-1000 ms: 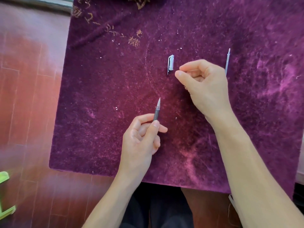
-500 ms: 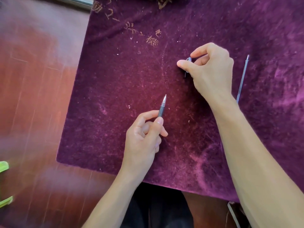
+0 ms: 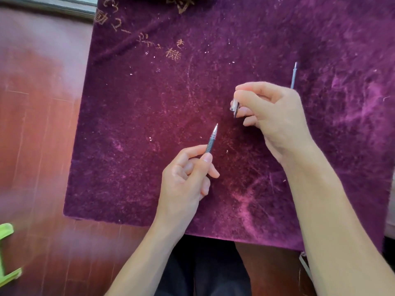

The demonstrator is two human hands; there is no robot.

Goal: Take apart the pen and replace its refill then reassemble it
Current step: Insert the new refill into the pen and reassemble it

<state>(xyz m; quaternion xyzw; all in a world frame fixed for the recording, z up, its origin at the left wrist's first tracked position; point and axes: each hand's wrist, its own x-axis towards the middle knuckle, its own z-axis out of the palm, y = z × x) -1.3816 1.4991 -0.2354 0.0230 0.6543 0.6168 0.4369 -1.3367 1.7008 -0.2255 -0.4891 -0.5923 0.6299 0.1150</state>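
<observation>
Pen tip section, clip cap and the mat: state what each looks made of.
Pen tip section in the left hand: shiny cone looks metal; dotted grey grip maybe rubber. Clip cap in the right hand: clear, glossy, probably plastic. Mat: purple velvety fabric, with brushed pile marks.

A deep purple velvet cloth [image 3: 149, 129] covers the table, its nap scuffed into pale streaks and flecked with white specks. Gold embroidered characters [image 3: 173, 53] run along its far edge. Reddish-brown wooden floorboards [image 3: 38, 146] lie to the left. A bright green object [image 3: 6, 253], partly cut off, sits low left.
</observation>
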